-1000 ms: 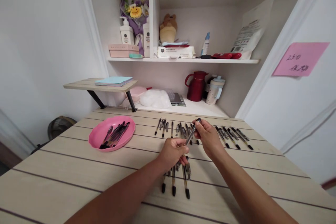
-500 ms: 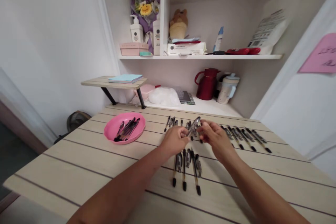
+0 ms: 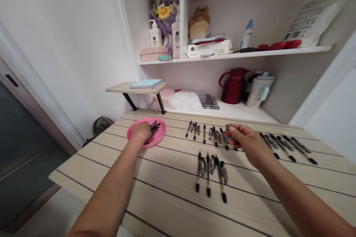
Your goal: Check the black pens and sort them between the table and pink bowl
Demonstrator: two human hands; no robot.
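My left hand (image 3: 141,132) reaches into a pink bowl (image 3: 160,137) at the table's far left, fingers curled down among the black pens (image 3: 154,129) lying in it. What the fingers hold is hidden. My right hand (image 3: 246,141) hovers over a long row of black pens (image 3: 204,133) laid side by side along the far part of the table. Its fingers are loosely stretched and hold nothing. The row carries on to its right as more pens (image 3: 287,145). A smaller group of pens (image 3: 210,172) lies nearer to me, between my arms.
The striped wooden table (image 3: 155,181) ends at a left edge with floor and a dark sliding door beyond. Behind it a white ledge holds a red jug (image 3: 234,86), a cup (image 3: 258,90) and a small raised shelf (image 3: 136,88) with a notebook.
Both hands held one pen together above the row. Now my left hand has moved left into the pink bowl and my right hand is empty. The view has turned left.
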